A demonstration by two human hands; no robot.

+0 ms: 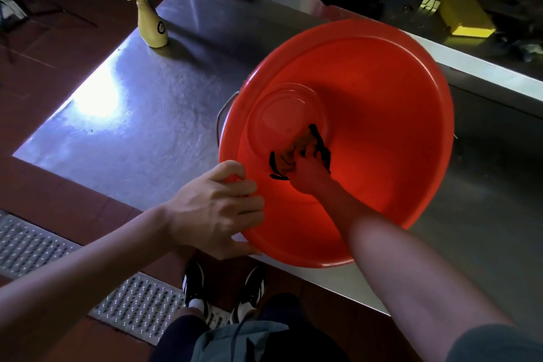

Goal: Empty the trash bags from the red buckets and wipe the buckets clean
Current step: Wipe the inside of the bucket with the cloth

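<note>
A red bucket (382, 114) stands on the steel table (141, 114) near its front edge, tilted toward me, with a metal handle at its left side. My left hand (217, 209) grips the bucket's near-left rim, fingers curled over the edge. Inside the bucket, my right hand (305, 173) reaches down and holds a cloth with black edging (296, 150) against the inner wall near the bottom. No trash bag is in view.
A yellow spray bottle (151, 17) stands at the table's far left corner. Yellow equipment (458, 6) sits beyond the table at the upper right. A perforated metal floor grate (88, 279) runs along the red floor by my feet.
</note>
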